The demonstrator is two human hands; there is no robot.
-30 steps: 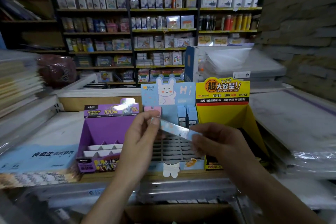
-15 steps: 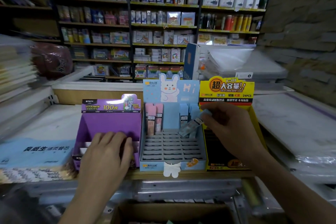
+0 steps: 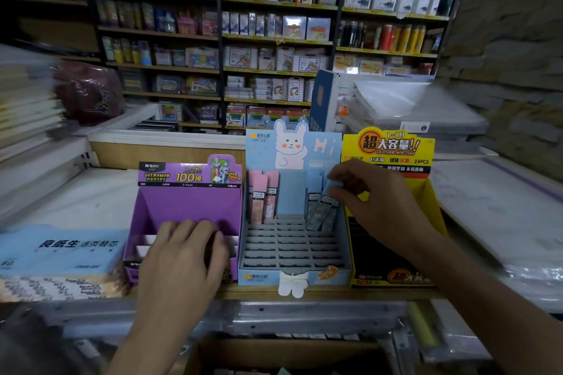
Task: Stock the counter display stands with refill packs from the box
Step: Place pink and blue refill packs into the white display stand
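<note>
Three counter display stands sit side by side: purple [image 3: 189, 201], blue with a rabbit card [image 3: 292, 246] and yellow [image 3: 426, 201]. My right hand [image 3: 374, 201] pinches the top of a blue refill pack [image 3: 323, 210] that stands tilted in the back right slots of the blue stand, beside another blue pack [image 3: 313, 189]. Pink packs [image 3: 263, 195] stand in the back left slots. My left hand [image 3: 182, 256] rests with relaxed fingers on the front of the purple stand. The cardboard box [image 3: 274, 356] lies below the counter edge.
A blue pack of loose-leaf paper [image 3: 61, 250] lies left of the purple stand. Wrapped stacks [image 3: 502, 207] fill the counter at right, and paper piles [image 3: 24, 106] rise at left. Stocked shelves [image 3: 274, 39] stand behind the counter.
My right hand carried the blue pack from mid-air down into the back right slots of the blue stand. My left hand let go of it and dropped onto the purple stand.
</note>
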